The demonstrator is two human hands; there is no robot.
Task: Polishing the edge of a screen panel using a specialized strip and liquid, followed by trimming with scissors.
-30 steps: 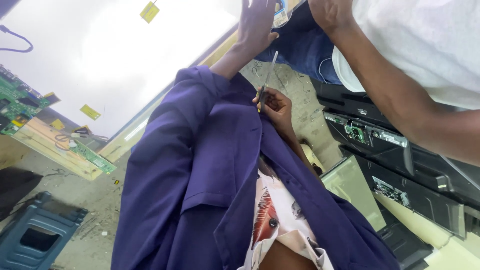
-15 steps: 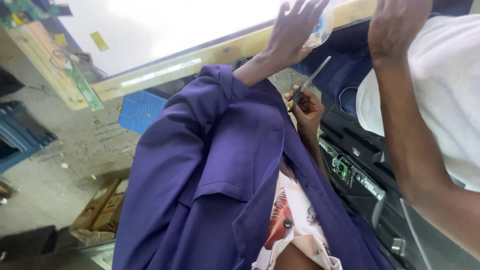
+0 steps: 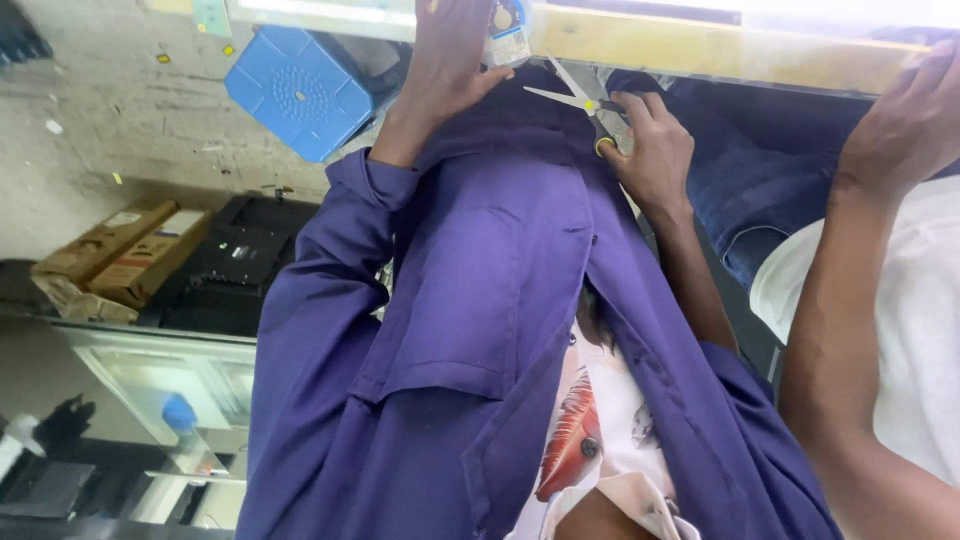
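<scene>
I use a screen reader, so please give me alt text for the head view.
The right hand holds open scissors at a long panel's wooden edge, where the left hand presses flat; a co-worker's hand rests there too. A blue box lies on the floor.

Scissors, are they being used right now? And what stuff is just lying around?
In use:
- scissors, held in the right hand
- long panel edge, under the left hand
- small pack, beside the left thumb

Lying about:
- blue box
- cardboard boxes
- black casing
</scene>
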